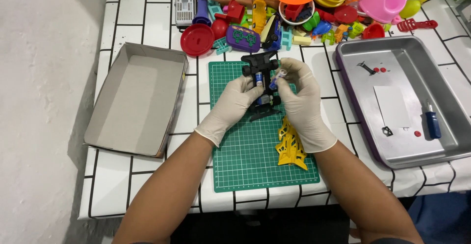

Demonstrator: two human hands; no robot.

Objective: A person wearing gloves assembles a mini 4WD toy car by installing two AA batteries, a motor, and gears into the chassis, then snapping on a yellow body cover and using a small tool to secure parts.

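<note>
— Yellow plastic car shell [290,146] nearest, on the green cutting mat [235,155]?
— Yes. Beyond, the black toy car chassis [261,84] runs lengthwise away, left hand [234,104] gripping, right hand [299,102] fingers pinching a small blue part [275,80]; toy pile [294,8] behind.

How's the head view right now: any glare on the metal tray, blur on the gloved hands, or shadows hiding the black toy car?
Head view: even, soft light; the silver metal tray shows only a mild sheen, no harsh glare. The white-gloved left hand and right hand look sharp, as does the black plastic toy car chassis between them. Shadows under the table's near edge are dark.
</note>
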